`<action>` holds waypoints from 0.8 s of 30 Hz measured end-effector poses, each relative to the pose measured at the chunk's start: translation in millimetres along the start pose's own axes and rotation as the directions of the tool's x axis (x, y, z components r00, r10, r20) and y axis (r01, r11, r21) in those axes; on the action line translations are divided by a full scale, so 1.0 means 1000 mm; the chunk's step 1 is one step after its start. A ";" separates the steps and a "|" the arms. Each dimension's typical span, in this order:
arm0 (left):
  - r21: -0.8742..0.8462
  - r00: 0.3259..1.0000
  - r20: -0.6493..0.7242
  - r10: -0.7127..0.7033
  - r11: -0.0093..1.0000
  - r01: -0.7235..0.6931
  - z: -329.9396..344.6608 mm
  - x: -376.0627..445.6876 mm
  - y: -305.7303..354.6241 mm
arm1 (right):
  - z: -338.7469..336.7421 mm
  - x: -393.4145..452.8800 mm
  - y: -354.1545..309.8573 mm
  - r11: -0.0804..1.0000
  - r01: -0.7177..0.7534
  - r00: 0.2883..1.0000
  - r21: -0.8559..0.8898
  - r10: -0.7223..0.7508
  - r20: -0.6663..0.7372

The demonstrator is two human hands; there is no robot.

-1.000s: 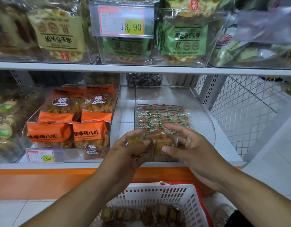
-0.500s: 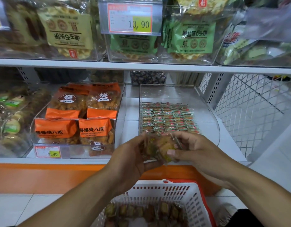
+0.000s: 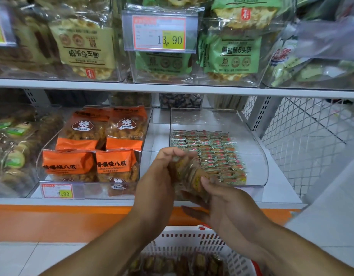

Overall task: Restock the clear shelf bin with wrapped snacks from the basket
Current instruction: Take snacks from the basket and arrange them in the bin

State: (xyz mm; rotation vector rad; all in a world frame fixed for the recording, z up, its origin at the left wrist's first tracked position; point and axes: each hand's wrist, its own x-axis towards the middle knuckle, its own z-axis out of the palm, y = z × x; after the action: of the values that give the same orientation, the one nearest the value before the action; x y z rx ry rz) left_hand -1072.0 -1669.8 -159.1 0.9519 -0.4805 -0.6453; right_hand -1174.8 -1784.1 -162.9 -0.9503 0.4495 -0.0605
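**Handful of snacks at the bin's lip, restock partly done**

Both hands held one blurred bundle of wrapped snacks point(image 3: 189, 174) between them, just in front of the clear shelf bin point(image 3: 253, 134). The left hand point(image 3: 158, 182) gripped the bundle's near side with fingers curled over the top; the right hand point(image 3: 222, 202) closed on it from below and the right.

Inside the bin, rows of small green-and-red wrapped pieces point(image 3: 210, 154) covered the floor toward the front, while the back part stood bare, so much filling appeared left. The white basket point(image 3: 192, 240) below held many more brown snacks.

To the left, a neighbouring bin held orange snack bags point(image 3: 92, 148), apart from the hands. The bin's raised front wall lay between bundle and rows; the load would likely need lifting over it.
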 end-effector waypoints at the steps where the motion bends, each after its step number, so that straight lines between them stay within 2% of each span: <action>1: 0.002 0.999 0.015 0.032 0.999 -0.032 0.003 -0.001 0.001 | 0.005 -0.002 0.000 0.998 -0.039 0.998 0.050 0.037 0.045; 5: 0.234 0.990 0.020 0.137 0.963 -0.138 0.005 0.000 -0.013 | 0.007 -0.002 -0.011 0.987 -0.073 0.987 0.141 0.052 0.149; 7: 0.307 0.977 0.068 0.201 0.928 -0.212 0.005 0.002 -0.020 | -0.001 0.000 -0.019 0.992 -0.024 0.992 0.127 0.008 0.123; 11: 0.435 0.974 0.192 0.121 0.879 -0.195 0.000 0.012 -0.030 | -0.021 0.005 -0.038 0.991 0.100 0.992 0.089 -0.107 0.072; 13: 0.566 0.967 0.244 0.075 0.799 -0.205 -0.003 0.016 -0.036 | -0.032 0.005 -0.053 0.988 0.152 0.988 -0.011 -0.151 0.032; 14: 0.671 0.964 0.261 0.057 0.707 -0.224 -0.005 0.016 -0.038 | -0.038 0.005 -0.062 0.966 0.194 0.980 -0.170 -0.198 -0.009; 15: 0.788 0.960 0.276 0.045 0.561 -0.253 -0.007 0.017 -0.041 | -0.045 0.006 -0.072 0.884 0.223 0.962 -0.410 -0.267 -0.053; 16: 0.875 0.955 0.294 0.031 0.393 -0.282 -0.010 0.017 -0.044 | -0.051 0.007 -0.082 0.717 0.205 0.934 -0.667 -0.346 -0.084; 17: 0.920 0.951 0.308 0.000 0.256 -0.298 -0.014 0.017 -0.047 | -0.058 0.009 -0.093 0.497 0.137 0.906 -0.857 -0.414 -0.095; 18: 0.941 0.948 0.313 -0.054 0.155 -0.302 -0.017 0.017 -0.051 | -0.064 0.012 -0.103 0.284 0.075 0.890 -0.956 -0.451 -0.064; 19: 0.950 0.943 0.310 -0.123 0.065 -0.304 -0.019 0.017 -0.055 | -0.068 0.015 -0.113 0.084 0.042 0.894 -0.996 -0.447 0.000; 21: 0.948 0.927 0.277 -0.252 -0.085 -0.307 -0.022 0.016 -0.062 | -0.071 0.028 -0.125 -0.286 0.002 0.951 -0.958 -0.297 0.090; 22: 0.940 0.921 0.265 -0.284 -0.135 -0.313 -0.023 0.016 -0.064 | -0.070 0.035 -0.127 -0.428 -0.031 0.980 -0.903 -0.191 0.058; 24: 0.925 0.918 0.265 -0.296 -0.192 -0.329 -0.023 0.016 -0.066 | -0.067 0.049 -0.125 -0.629 -0.088 0.995 -0.772 -0.012 -0.103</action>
State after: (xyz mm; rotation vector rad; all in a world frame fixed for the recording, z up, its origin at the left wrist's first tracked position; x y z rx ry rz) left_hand -1064.7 -1695.2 -226.5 2.4517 -1.5901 -0.2579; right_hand -1138.9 -1921.1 -113.2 -3.1120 0.5235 0.6665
